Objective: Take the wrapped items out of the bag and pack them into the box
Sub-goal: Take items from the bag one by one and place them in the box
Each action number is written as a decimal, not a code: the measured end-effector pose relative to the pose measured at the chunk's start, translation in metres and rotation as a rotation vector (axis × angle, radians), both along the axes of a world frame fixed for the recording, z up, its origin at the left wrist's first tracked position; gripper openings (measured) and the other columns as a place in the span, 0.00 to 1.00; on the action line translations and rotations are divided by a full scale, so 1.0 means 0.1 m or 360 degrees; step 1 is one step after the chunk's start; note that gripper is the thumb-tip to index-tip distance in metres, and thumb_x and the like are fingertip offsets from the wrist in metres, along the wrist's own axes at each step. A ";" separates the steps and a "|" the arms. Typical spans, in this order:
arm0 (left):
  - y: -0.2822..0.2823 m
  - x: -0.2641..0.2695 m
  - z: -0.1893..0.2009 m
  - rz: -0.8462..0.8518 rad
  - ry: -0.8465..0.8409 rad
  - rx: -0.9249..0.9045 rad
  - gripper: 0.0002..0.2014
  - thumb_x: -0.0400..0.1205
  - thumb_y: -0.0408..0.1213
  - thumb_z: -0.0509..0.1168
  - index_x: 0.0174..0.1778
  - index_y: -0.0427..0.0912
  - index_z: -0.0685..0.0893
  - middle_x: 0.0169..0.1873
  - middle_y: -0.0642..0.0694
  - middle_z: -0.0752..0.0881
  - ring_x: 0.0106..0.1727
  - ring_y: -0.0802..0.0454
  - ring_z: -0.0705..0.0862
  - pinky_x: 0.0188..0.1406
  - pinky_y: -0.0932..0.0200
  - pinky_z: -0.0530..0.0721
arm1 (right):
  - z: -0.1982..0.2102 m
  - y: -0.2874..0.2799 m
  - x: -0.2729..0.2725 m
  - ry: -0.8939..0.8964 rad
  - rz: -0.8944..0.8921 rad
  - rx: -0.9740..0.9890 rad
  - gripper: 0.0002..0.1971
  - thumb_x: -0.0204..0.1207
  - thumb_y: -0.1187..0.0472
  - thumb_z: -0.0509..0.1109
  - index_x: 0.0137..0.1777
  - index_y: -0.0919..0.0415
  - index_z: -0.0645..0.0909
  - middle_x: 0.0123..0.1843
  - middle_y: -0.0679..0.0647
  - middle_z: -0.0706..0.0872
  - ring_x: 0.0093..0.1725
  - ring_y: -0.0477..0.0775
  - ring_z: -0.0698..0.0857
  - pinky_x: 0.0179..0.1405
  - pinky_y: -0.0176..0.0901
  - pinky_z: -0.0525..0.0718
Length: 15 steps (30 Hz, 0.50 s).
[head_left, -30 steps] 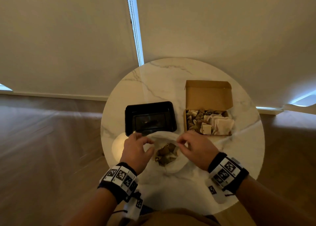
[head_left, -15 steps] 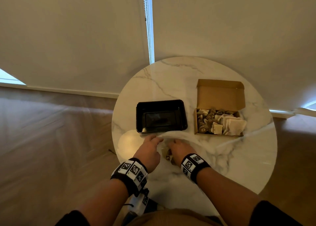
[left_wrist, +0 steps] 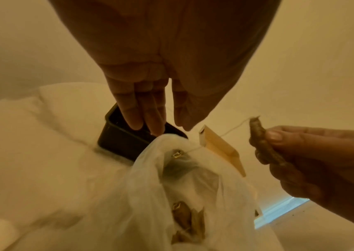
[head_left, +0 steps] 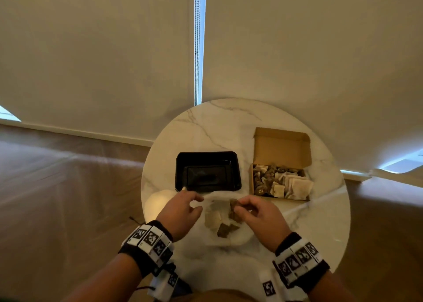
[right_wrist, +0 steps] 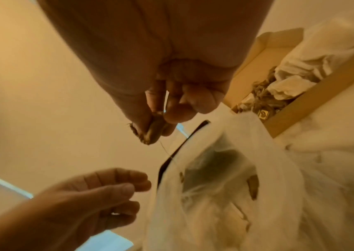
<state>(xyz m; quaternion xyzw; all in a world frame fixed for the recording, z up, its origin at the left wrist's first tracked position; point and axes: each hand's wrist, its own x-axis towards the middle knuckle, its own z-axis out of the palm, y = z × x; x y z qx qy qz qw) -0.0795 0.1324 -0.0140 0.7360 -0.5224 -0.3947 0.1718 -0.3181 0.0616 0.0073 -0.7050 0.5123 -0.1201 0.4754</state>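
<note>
A thin white plastic bag [head_left: 238, 238] lies on the marble table [head_left: 217, 127] in front of me, with several brown and pale wrapped items [head_left: 225, 229] inside. My right hand [head_left: 238, 206] pinches one brown wrapped item [left_wrist: 259, 144] just above the bag's mouth; a thin string [left_wrist: 231, 131] trails from it into the bag [left_wrist: 150, 195]. My left hand [head_left: 198, 202] hovers beside the bag's left rim, fingers loose and holding nothing. The open cardboard box [head_left: 282, 147] stands at the right rear, partly filled with wrapped items [head_left: 290, 183].
An empty black plastic tray [head_left: 208, 172] sits just behind the bag, left of the box. The round table's edge runs close to my body. Pale roller blinds [head_left: 91, 50] hang behind the table, and a wooden floor [head_left: 57, 198] lies to either side.
My right hand went into the bag and has come out pinching a brown wrapped item. My left hand has let go of the bag's rim.
</note>
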 end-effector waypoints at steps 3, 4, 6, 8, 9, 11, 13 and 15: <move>-0.11 -0.04 0.28 -0.0050 0.0048 -0.0084 0.14 0.87 0.46 0.67 0.69 0.54 0.84 0.60 0.58 0.86 0.53 0.64 0.85 0.61 0.61 0.85 | 0.27 -0.01 -0.14 -0.0236 -0.0159 0.0045 0.03 0.83 0.57 0.74 0.48 0.48 0.88 0.41 0.48 0.92 0.40 0.46 0.88 0.39 0.39 0.84; -0.15 -0.07 0.38 -0.0072 0.0077 -0.0133 0.13 0.87 0.46 0.67 0.68 0.54 0.84 0.59 0.59 0.86 0.54 0.64 0.85 0.61 0.60 0.86 | 0.36 0.00 -0.18 -0.0308 -0.0201 0.0049 0.03 0.83 0.58 0.74 0.47 0.49 0.87 0.40 0.51 0.92 0.37 0.47 0.87 0.37 0.41 0.84; -0.23 -0.16 0.54 -0.0146 0.0126 -0.0229 0.13 0.87 0.46 0.68 0.68 0.55 0.85 0.58 0.61 0.86 0.55 0.65 0.85 0.62 0.63 0.86 | 0.51 0.02 -0.24 -0.0427 -0.0267 0.0036 0.04 0.82 0.62 0.75 0.45 0.52 0.86 0.38 0.53 0.91 0.33 0.47 0.84 0.35 0.42 0.83; -0.32 -0.26 0.66 -0.0232 0.0145 -0.0321 0.14 0.86 0.47 0.69 0.69 0.57 0.84 0.58 0.63 0.86 0.56 0.69 0.84 0.61 0.67 0.84 | 0.67 0.04 -0.27 -0.0516 -0.0302 0.0024 0.04 0.80 0.66 0.76 0.46 0.56 0.85 0.37 0.52 0.90 0.33 0.45 0.84 0.34 0.40 0.83; -0.36 -0.32 0.71 -0.0272 0.0165 -0.0360 0.16 0.85 0.48 0.70 0.70 0.58 0.84 0.59 0.65 0.85 0.57 0.70 0.84 0.61 0.68 0.83 | 0.75 0.06 -0.29 -0.0565 -0.0324 0.0037 0.04 0.79 0.68 0.76 0.47 0.59 0.85 0.37 0.52 0.90 0.33 0.45 0.84 0.34 0.39 0.83; -0.44 -0.43 0.78 -0.0365 0.0251 -0.0408 0.22 0.82 0.52 0.71 0.73 0.62 0.81 0.63 0.66 0.83 0.61 0.71 0.82 0.65 0.66 0.83 | 0.88 0.08 -0.32 -0.0650 -0.0358 0.0092 0.09 0.78 0.70 0.76 0.54 0.60 0.84 0.40 0.54 0.91 0.34 0.45 0.86 0.33 0.37 0.83; -0.51 -0.54 0.82 -0.0489 0.0323 -0.0431 0.27 0.80 0.57 0.72 0.76 0.67 0.76 0.68 0.67 0.80 0.67 0.69 0.80 0.69 0.61 0.82 | 0.98 0.09 -0.34 -0.0718 -0.0373 0.0148 0.17 0.78 0.71 0.76 0.64 0.57 0.83 0.44 0.59 0.90 0.36 0.52 0.86 0.34 0.41 0.85; -0.56 -0.64 0.88 -0.0616 0.0358 -0.0470 0.29 0.78 0.61 0.72 0.76 0.69 0.75 0.71 0.68 0.78 0.71 0.68 0.78 0.72 0.58 0.80 | 1.07 0.10 -0.36 -0.0831 -0.0351 0.0203 0.21 0.78 0.73 0.74 0.69 0.56 0.83 0.45 0.64 0.89 0.37 0.57 0.85 0.36 0.46 0.87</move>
